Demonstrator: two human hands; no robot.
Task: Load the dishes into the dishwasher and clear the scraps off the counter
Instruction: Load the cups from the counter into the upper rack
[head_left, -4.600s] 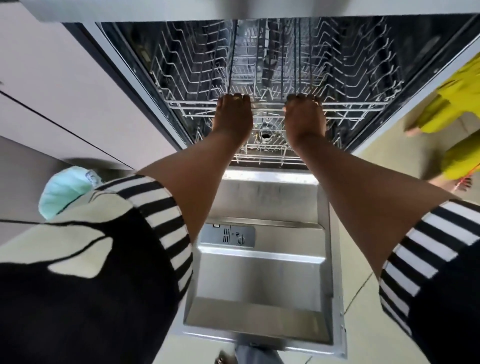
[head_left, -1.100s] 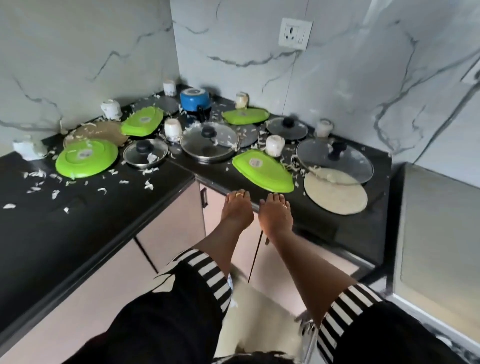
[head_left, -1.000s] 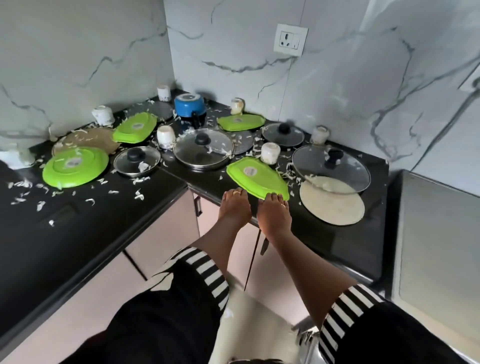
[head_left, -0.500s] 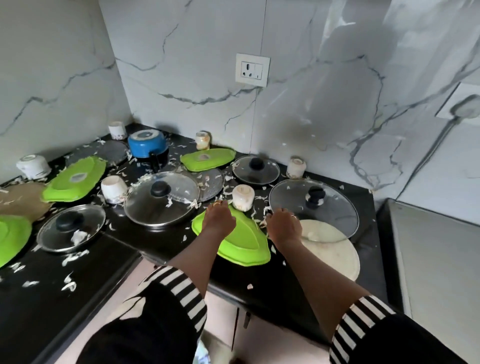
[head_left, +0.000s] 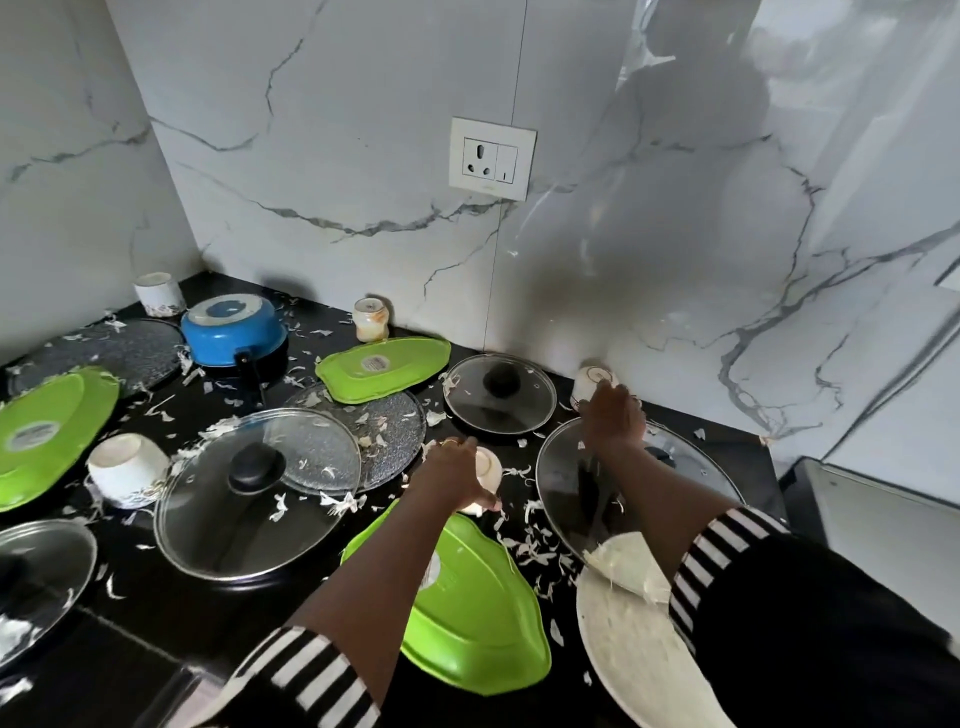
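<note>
Head view: two bare hands out over a cluttered black table (head_left: 156, 613), each on an upturned white cup.
Left grip: left hand (head_left: 457, 475) curled over the near cup (head_left: 485, 480), fingers closed round its side; cup just past the tip of the near green plate (head_left: 467, 613).
Right grip: right hand (head_left: 613, 415) reaching over the big glass lid (head_left: 566, 483) to the far cup (head_left: 592, 382) by the wall; fingertips on its rim, full closure not visible, so cannot tell if gripped yet.
Step in hand: probably lifting both cups for the dishwasher, itself out of view.
Doing it well: wrap the far cup fully before lifting; raise straight up, clear of the lid knob; tip out any scraps; keep the forearm off the glass.
Risk: sleeve or wrist dragging the lid against the pale round board (head_left: 639, 654) under its near edge.
Surface: glossy dark stone, littered with white scraps (head_left: 535, 545); more lids, green plates, a blue pot (head_left: 234, 332) and further cups farther left.
Room: marble-look wall (head_left: 337, 156) in a corner, socket (head_left: 491, 158) above.
</note>
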